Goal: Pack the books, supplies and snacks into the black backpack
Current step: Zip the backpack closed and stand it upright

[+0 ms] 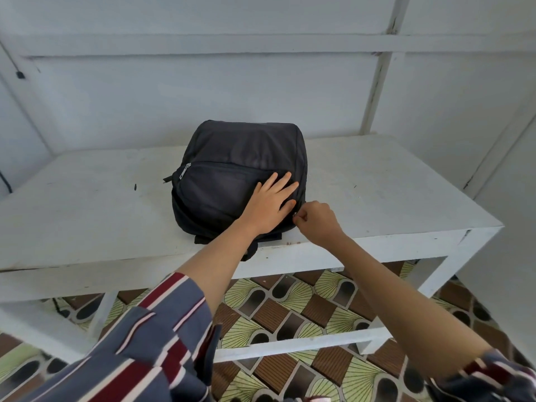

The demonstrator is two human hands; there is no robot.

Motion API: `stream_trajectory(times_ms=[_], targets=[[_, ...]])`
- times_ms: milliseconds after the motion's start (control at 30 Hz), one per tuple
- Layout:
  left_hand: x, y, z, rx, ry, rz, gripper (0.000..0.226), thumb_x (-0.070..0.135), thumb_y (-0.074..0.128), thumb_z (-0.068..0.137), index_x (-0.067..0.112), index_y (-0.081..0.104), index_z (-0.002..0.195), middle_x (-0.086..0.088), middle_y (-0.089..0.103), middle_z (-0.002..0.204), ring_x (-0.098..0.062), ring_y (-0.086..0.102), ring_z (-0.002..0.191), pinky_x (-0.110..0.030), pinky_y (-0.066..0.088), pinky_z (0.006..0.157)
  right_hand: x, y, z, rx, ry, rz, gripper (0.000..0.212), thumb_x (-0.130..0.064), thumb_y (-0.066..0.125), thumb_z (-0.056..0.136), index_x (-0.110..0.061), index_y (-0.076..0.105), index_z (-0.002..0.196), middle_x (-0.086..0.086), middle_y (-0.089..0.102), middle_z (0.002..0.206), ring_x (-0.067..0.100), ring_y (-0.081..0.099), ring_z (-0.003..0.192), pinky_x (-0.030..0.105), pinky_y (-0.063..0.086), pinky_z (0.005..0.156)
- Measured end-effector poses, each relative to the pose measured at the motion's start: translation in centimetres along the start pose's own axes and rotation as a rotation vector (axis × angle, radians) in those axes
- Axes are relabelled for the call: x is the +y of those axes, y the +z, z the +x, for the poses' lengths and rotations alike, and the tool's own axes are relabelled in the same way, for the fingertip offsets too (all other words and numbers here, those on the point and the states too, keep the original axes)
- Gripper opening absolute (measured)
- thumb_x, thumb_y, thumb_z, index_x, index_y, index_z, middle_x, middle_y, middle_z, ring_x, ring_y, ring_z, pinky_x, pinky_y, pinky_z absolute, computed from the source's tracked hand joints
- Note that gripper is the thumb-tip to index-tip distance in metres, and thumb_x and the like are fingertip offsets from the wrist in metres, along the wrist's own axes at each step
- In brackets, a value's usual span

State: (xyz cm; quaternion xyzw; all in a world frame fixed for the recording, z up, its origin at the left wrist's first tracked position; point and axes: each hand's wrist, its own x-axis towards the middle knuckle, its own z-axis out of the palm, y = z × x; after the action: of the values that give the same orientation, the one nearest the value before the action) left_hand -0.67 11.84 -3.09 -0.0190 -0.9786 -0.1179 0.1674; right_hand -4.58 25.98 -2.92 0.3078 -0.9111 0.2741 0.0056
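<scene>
zip pinched at the bag's right side, bag pinned flat

the black backpack [232, 158] lies flat in the middle of the frame on the white desk [391, 184], with its near end at the desk's front edge and a strap hanging over. the left grip [268, 203] lies on the front pocket with fingers straight and spread, pressing the cloth and holding nothing. just right of it, the right grip [317, 223] has thumb and forefinger closed in a pinch on a small zip pull [295, 215] at the bag's right side. no books, supplies or snacks show on the desk. the bag looks full, but its inside is hidden.

the pull is tiny, so a tug angled off the track could slip the pinch. bulging cloth could catch in the teeth and jam. if the left grip eases, the bag may slide toward the front edge rather than the zip running.
</scene>
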Motion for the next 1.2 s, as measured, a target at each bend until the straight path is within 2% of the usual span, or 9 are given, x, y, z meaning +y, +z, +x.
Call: stream_trajectory(times_ms=[167,267,400,500,567,667,833,967,1200], targets=[[0.2,-0.3,-1.3,0.141,0.039,-0.204,0.035,0.02,0.047,0.096,0.017,0.054,0.13,-0.004,0.041,0.145,-0.021,0.034,0.136,-0.055,0.018,0.111,0.2,-1.2,-0.2,0.016,-0.007,0.176,0.023,-0.012,0.059,0.086,0.009,0.066,0.08,0.021,0.067,0.077,0.03,0.062,0.069,0.036,0.05,0.066],[0.3,-0.5,-1.7,0.165,0.097,-0.177,0.04,0.029,0.063,0.085,0.018,0.06,0.124,-0.006,0.044,0.143,-0.022,0.042,0.13,-0.055,0.023,0.107,0.4,-1.6,-0.4,0.005,0.051,0.332,0.017,-0.012,0.059,0.087,0.001,0.067,0.079,0.011,0.066,0.071,0.011,0.058,0.055,0.016,0.046,0.054],[0.7,-0.7,-1.6,0.133,0.103,-0.151,0.032,0.03,0.071,0.079,0.015,0.069,0.108,-0.006,0.046,0.14,-0.024,0.046,0.126,-0.058,0.03,0.105,0.5,-1.7,-0.7,-0.077,0.081,0.465,0.018,-0.009,0.054,0.089,0.004,0.067,0.088,0.004,0.062,0.068,0.009,0.054,0.057,0.014,0.043,0.053],[0.7,-0.6,-1.7,0.167,0.095,-0.169,0.023,0.023,0.068,0.083,0.01,0.071,0.102,-0.007,0.049,0.136,-0.024,0.052,0.118,-0.049,0.044,0.096,0.9,-2.0,-0.7,-0.152,0.09,0.559,0.024,-0.005,0.045,0.092,-0.001,0.068,0.091,0.003,0.063,0.072,0.01,0.053,0.062,0.02,0.042,0.056],[0.9,-0.5,-1.8,0.209,0.121,-0.17,0.021,0.019,0.066,0.084,0.007,0.071,0.101,-0.008,0.053,0.132,-0.025,0.058,0.11,-0.04,0.051,0.087,1.3,-2.0,-0.5,-0.135,0.068,0.569,0.027,-0.001,0.043,0.091,-0.007,0.069,0.094,0.004,0.066,0.078,0.01,0.054,0.064,0.015,0.043,0.057],[1.1,-0.3,-1.7,0.281,0.136,-0.187,0.017,0.015,0.065,0.085,0.002,0.072,0.094,-0.011,0.057,0.126,-0.024,0.063,0.101,-0.035,0.053,0.081,2.0,-1.3,-0.2,0.082,-0.044,0.416,0.016,-0.001,0.057,0.087,-0.005,0.068,0.098,0.009,0.068,0.09,0.013,0.057,0.073,0.007,0.043,0.062],[1.0,0.1,-1.8,0.326,0.051,-0.264,0.015,0.012,0.067,0.083,0.0,0.072,0.09,-0.011,0.057,0.126,-0.022,0.059,0.111,-0.033,0.051,0.09,2.4,-0.4,0.2,0.217,-0.303,0.173,0.036,-0.009,0.075,0.074,-0.01,0.066,0.109,0.007,0.065,0.105,0.016,0.056,0.088,0.026,0.047,0.077],[1.9,0.1,-2.0,0.455,0.107,-0.068,0.006,0.011,0.075,0.073,0.005,0.073,0.072,-0.014,0.066,0.11,-0.029,0.062,0.105,-0.036,0.052,0.083,2.3,0.1,0.5,0.427,-0.478,-0.128,0.023,-0.004,0.08,0.065,-0.004,0.073,0.088,0.015,0.069,0.092,0.032,0.066,0.08,0.039,0.051,0.069],[2.8,0.2,-3.5,0.544,0.061,0.117,0.014,0.017,0.076,0.069,0.011,0.066,0.061,-0.004,0.064,0.085,-0.022,0.063,0.082,-0.031,0.04,0.075,2.6,-0.2,0.9,0.585,-0.646,-0.435,0.013,-0.011,0.081,0.065,-0.01,0.068,0.065,0.011,0.072,0.091,0.026,0.069,0.08,0.034,0.05,0.071]])
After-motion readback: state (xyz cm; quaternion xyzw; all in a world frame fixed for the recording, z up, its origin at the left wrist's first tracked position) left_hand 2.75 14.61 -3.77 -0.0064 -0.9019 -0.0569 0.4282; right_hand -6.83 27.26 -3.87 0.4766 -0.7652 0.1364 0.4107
